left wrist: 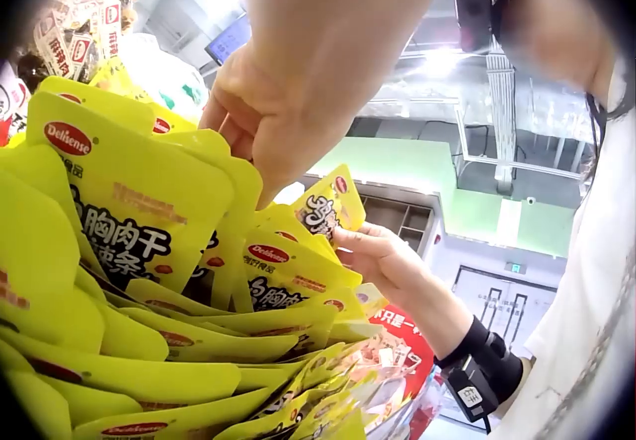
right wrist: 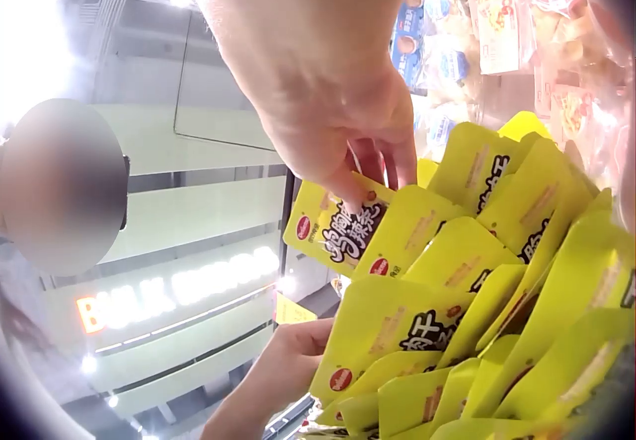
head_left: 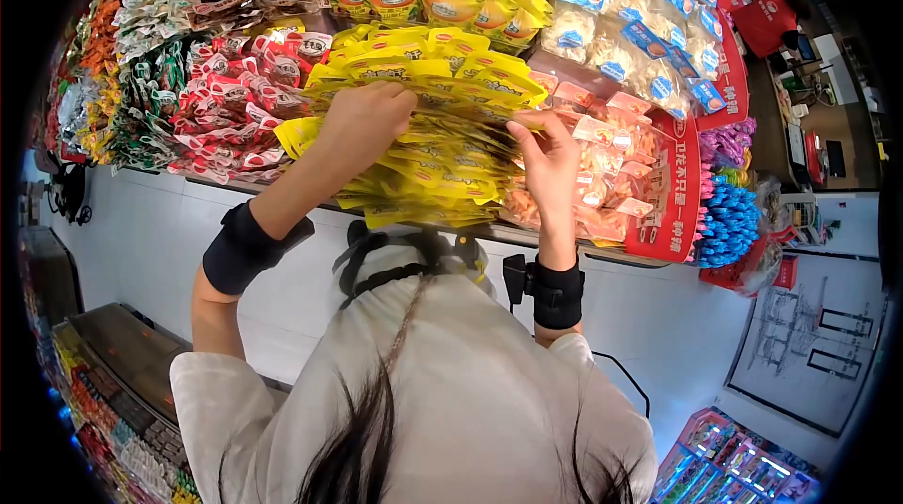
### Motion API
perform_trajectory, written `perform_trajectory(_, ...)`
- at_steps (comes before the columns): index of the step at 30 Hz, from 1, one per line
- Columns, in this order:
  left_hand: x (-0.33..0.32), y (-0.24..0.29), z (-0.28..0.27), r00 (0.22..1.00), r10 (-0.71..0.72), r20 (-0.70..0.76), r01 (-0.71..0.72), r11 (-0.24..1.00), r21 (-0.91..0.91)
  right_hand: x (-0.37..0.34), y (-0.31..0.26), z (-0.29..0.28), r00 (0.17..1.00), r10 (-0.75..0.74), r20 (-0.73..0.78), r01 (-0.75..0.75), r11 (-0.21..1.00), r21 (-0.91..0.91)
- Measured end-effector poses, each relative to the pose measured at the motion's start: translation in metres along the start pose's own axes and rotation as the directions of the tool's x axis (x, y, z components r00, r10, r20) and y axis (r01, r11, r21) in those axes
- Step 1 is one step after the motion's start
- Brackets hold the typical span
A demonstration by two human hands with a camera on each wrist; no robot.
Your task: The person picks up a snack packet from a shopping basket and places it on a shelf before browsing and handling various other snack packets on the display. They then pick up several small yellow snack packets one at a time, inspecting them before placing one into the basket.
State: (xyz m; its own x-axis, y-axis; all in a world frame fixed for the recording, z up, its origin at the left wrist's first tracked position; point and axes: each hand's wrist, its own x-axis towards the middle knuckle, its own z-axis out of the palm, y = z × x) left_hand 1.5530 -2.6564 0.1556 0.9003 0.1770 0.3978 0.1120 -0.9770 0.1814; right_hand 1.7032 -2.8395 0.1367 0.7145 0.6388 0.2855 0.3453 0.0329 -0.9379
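Note:
Yellow snack packets [head_left: 414,180] stand packed in dense rows on the display in front of me. My left hand [head_left: 369,118] grips packets on the left side of the rows; in the left wrist view its fingers reach in behind the upright yellow packets [left wrist: 139,192] and partly vanish there. At the right end of the rows, my right hand [head_left: 548,154] pinches one packet [right wrist: 338,223] by its edge, thumb in front and fingers behind. That packet leans out from its neighbours. More yellow packets [right wrist: 397,331] fan out between the two hands.
Red-and-white packets [head_left: 249,95] lie left of the yellow ones. To the right are clear bags of orange snacks [head_left: 602,161] behind a red printed strip [head_left: 670,194]. Blue-labelled bags [head_left: 635,24] sit farther back. The display's front edge runs just before my body.

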Motion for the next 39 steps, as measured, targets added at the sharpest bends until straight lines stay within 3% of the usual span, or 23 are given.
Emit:
perform_trajectory(1, 0.0, 0.0, 0.0, 1.0, -0.009, -0.005, 0.009, 1.0, -0.014, 0.0, -0.001, 0.004, 0.999, 0.046, -0.001, -0.046, 0.999, -0.006)
perform_trajectory(4, 0.0, 0.002, -0.001, 1.0, -0.01, -0.013, 0.01, 1.0, 0.003, 0.003, 0.005, 0.007, 0.996, -0.081, 0.033, 0.088, 0.932, -0.351)
perform_trajectory(8, -0.002, 0.003, -0.001, 0.999, 0.013, -0.032, -0.013, 1.0, 0.004, 0.008, -0.008, 0.003, 0.996, 0.071, 0.058, -0.032, 0.865, -0.501)
perform_trajectory(11, -0.002, 0.003, -0.002, 0.998, 0.042, -0.042, -0.042, 0.999, -0.005, 0.011, -0.016, 0.007, 0.995, -0.047, 0.086, 0.084, 0.863, -0.499)
perform_trajectory(14, -0.003, 0.003, 0.0, 0.998, 0.049, -0.048, -0.051, 0.998, -0.03, 0.015, -0.01, 0.013, 0.958, -0.253, 0.136, 0.286, 0.788, -0.545)
perform_trajectory(20, -0.005, 0.001, 0.002, 0.995, 0.068, -0.07, -0.07, 0.997, -0.021, 0.018, -0.015, 0.033, 0.977, -0.125, 0.17, 0.206, 0.741, -0.639)
perform_trajectory(23, -0.006, 0.001, 0.001, 0.992, 0.11, -0.064, -0.11, 0.994, 0.003, 0.02, -0.006, 0.031, 0.985, -0.077, 0.152, 0.155, 0.773, -0.615)
perform_trajectory(26, -0.007, 0.001, 0.001, 0.992, 0.099, -0.081, -0.103, 0.993, -0.051, 0.022, -0.006, 0.03, 0.977, -0.121, 0.178, 0.205, 0.776, -0.597)
perform_trajectory(29, -0.006, 0.001, 0.0, 0.99, 0.111, -0.086, -0.117, 0.991, -0.071, 0.021, -0.007, 0.03, 0.982, 0.022, 0.185, 0.1, 0.777, -0.621)
perform_trajectory(31, -0.007, 0.0, 0.0, 0.987, 0.129, -0.093, -0.136, 0.988, -0.07, 0.014, -0.012, 0.026, 0.986, -0.101, 0.133, 0.156, 0.842, -0.517)
perform_trajectory(32, -0.007, 0.0, -0.001, 0.989, 0.104, -0.105, -0.113, 0.99, -0.087, 0.009, -0.016, 0.023, 0.981, -0.163, 0.107, 0.194, 0.867, -0.459)
perform_trajectory(33, -0.009, 0.002, -0.002, 0.99, 0.077, -0.117, -0.089, 0.991, -0.103, 0.003, -0.028, 0.017, 0.99, -0.073, 0.118, 0.118, 0.89, -0.44)
perform_trajectory(36, -0.017, 0.007, -0.008, 0.988, -0.068, -0.139, 0.04, 0.98, -0.197, -0.011, -0.025, 0.001, 0.974, -0.228, -0.004, 0.213, 0.917, -0.336)
perform_trajectory(39, -0.022, 0.013, -0.018, 0.974, -0.166, -0.151, 0.134, 0.971, -0.199, -0.021, -0.032, -0.005, 0.991, -0.133, -0.029, 0.126, 0.978, -0.167)
